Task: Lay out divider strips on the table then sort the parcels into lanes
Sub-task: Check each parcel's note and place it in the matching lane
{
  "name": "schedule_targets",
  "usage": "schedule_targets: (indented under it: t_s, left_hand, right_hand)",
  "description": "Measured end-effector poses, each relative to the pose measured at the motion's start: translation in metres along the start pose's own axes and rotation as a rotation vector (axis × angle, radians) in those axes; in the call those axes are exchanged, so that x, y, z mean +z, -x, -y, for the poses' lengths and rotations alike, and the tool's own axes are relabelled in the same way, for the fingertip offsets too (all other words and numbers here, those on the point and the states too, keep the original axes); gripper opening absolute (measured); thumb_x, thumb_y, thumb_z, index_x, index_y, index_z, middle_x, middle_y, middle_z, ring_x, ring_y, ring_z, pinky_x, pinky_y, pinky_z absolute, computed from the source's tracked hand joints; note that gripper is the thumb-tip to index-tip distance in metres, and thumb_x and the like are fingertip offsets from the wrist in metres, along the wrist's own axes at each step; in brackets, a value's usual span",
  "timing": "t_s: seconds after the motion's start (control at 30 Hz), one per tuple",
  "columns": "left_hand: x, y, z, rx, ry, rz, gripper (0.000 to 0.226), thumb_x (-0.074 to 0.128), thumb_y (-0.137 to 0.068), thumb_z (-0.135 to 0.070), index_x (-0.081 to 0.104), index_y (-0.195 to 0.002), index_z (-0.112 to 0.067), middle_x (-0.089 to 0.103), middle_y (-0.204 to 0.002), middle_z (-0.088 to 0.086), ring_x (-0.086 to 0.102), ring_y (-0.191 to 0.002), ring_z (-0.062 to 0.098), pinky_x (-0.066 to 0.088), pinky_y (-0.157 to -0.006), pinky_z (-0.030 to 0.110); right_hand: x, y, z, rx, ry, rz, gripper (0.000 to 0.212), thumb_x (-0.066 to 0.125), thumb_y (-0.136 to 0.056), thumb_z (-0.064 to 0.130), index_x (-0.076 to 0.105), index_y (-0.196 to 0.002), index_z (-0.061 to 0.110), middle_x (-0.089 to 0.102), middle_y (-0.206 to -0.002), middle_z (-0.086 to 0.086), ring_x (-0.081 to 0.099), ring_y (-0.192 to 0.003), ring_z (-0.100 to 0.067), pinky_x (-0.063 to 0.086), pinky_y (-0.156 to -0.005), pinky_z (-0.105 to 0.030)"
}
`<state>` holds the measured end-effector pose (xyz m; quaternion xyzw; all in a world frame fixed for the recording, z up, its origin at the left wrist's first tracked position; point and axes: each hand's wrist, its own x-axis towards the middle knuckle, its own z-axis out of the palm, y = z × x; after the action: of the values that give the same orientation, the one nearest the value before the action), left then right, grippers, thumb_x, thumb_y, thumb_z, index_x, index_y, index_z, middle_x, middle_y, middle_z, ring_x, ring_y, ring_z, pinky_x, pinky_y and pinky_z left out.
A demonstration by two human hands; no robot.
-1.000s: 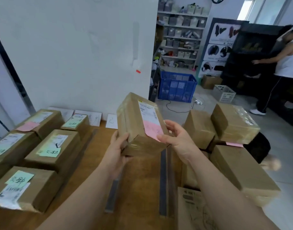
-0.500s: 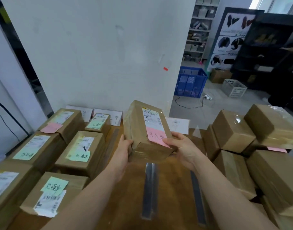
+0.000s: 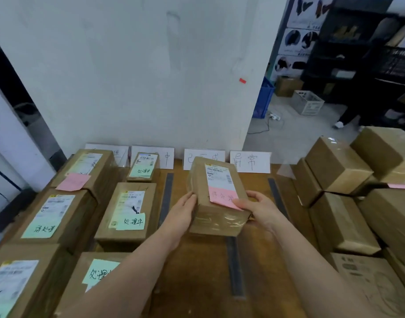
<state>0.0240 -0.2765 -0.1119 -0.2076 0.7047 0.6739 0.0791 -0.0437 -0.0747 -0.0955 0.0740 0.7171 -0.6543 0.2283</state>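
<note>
- Held a taped cardboard parcel (image 3: 216, 198) by its near end, over the middle of the bench (image 3: 197, 271).
- Curled the left hand (image 3: 182, 212) round its left side; pinched its right corner with the right hand (image 3: 258, 208), thumb on a pink note (image 3: 222, 198).
- Covered the far part of the middle divider strip (image 3: 234, 267); had two other strips (image 3: 166, 198) lying bare, one on either side.
- Had labelled parcels (image 3: 128, 210) in lanes toward the left edge, plain boxes (image 3: 339, 164) stacked at the right edge.
- Had white sign cards (image 3: 250, 161) standing along the far edge.

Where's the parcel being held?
The parcel is mid-frame in the head view, gripped by left hand and right hand, above the middle divider strip on the table.
</note>
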Motion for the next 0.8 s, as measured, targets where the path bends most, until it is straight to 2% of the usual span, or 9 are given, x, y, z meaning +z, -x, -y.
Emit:
schedule_targets:
  t_s: [0.07, 0.17, 0.3, 0.33, 0.47, 0.53, 0.6, 0.7, 0.8]
  left_hand:
    - [-0.005, 0.001, -0.002, -0.009, 0.04, 0.018, 0.056, 0.035, -0.095, -0.065, 0.039, -0.146, -0.04, 0.052, -0.14, -0.006, 0.049, -0.126, 0.018, 0.038, -0.11, 0.047]
    - [-0.013, 0.005, -0.006, 0.02, 0.1, 0.006, 0.067, 0.04, -0.088, -0.073, 0.036, -0.147, -0.041, 0.055, -0.137, -0.008, 0.052, -0.123, 0.017, 0.04, -0.108, 0.048]
    - [-0.032, 0.02, -0.01, 0.067, 0.179, -0.158, 0.06, 0.051, -0.087, -0.067, 0.03, -0.14, -0.049, 0.055, -0.11, -0.022, 0.056, -0.098, 0.004, 0.049, -0.074, 0.028]
    - [-0.04, 0.023, -0.011, 0.074, 0.208, -0.193, 0.059, 0.053, -0.087, -0.064, 0.03, -0.14, -0.05, 0.056, -0.112, -0.02, 0.057, -0.099, 0.006, 0.05, -0.073, 0.029]
    - [-0.077, 0.037, -0.016, 0.142, 0.198, -0.314, 0.045, 0.051, -0.091, -0.06, 0.037, -0.132, -0.052, 0.061, -0.118, -0.016, 0.06, -0.104, 0.007, 0.049, -0.08, 0.028]
    - [-0.098, 0.046, -0.021, 0.161, 0.159, -0.36, 0.048, 0.05, -0.086, -0.066, 0.037, -0.13, -0.052, 0.059, -0.123, -0.014, 0.058, -0.107, 0.009, 0.048, -0.092, 0.036]
    - [-0.122, 0.054, -0.026, 0.15, 0.149, -0.395, 0.067, 0.051, -0.076, -0.07, 0.039, -0.137, -0.047, 0.054, -0.131, -0.008, 0.056, -0.113, 0.017, 0.045, -0.101, 0.046]
    - [-0.163, 0.057, -0.033, 0.139, 0.167, -0.403, 0.071, 0.051, -0.071, -0.068, 0.048, -0.137, -0.042, 0.055, -0.136, 0.0, 0.06, -0.116, 0.026, 0.045, -0.102, 0.052]
    - [-0.208, 0.051, -0.033, 0.154, 0.111, -0.401, 0.056, 0.045, -0.082, -0.063, 0.059, -0.128, -0.036, 0.066, -0.122, 0.002, 0.066, -0.107, 0.023, 0.048, -0.1, 0.049]
  right_hand:
    - [0.005, 0.0, 0.005, -0.031, 0.003, 0.004, 0.063, 0.081, -0.076, 0.018, 0.048, -0.13, 0.018, 0.069, -0.107, -0.003, 0.073, -0.078, -0.016, 0.056, -0.059, -0.027]
    - [0.018, -0.001, 0.016, -0.087, 0.01, 0.028, 0.062, 0.081, -0.076, 0.019, 0.049, -0.129, 0.021, 0.067, -0.108, 0.0, 0.073, -0.076, -0.012, 0.056, -0.059, -0.025]
    - [0.05, -0.005, 0.029, -0.141, -0.014, 0.09, 0.063, 0.083, -0.073, 0.016, 0.051, -0.127, 0.02, 0.067, -0.109, 0.0, 0.072, -0.081, -0.013, 0.056, -0.059, -0.024]
    - [0.059, -0.006, 0.032, -0.152, -0.013, 0.112, 0.064, 0.084, -0.072, 0.016, 0.051, -0.127, 0.02, 0.067, -0.109, 0.0, 0.072, -0.083, -0.014, 0.057, -0.062, -0.026]
    - [0.104, -0.009, 0.042, -0.17, 0.014, 0.198, 0.069, 0.084, -0.072, 0.022, 0.051, -0.132, 0.021, 0.066, -0.117, -0.001, 0.067, -0.102, -0.021, 0.057, -0.085, -0.044]
    - [0.13, -0.007, 0.047, -0.179, 0.025, 0.247, 0.069, 0.083, -0.073, 0.024, 0.051, -0.134, 0.019, 0.067, -0.116, 0.001, 0.068, -0.1, -0.019, 0.058, -0.083, -0.041]
    - [0.155, -0.003, 0.053, -0.187, 0.034, 0.278, 0.067, 0.083, -0.073, 0.026, 0.053, -0.133, 0.018, 0.068, -0.113, 0.003, 0.07, -0.093, -0.014, 0.06, -0.074, -0.032]
    - [0.196, 0.0, 0.06, -0.185, 0.017, 0.301, 0.06, 0.082, -0.074, 0.025, 0.055, -0.127, 0.02, 0.07, -0.107, 0.004, 0.072, -0.081, -0.009, 0.057, -0.059, -0.023]
    - [0.238, -0.003, 0.066, -0.185, 0.029, 0.3, 0.057, 0.082, -0.075, 0.024, 0.057, -0.126, 0.02, 0.071, -0.107, 0.002, 0.071, -0.088, -0.016, 0.061, -0.072, -0.034]
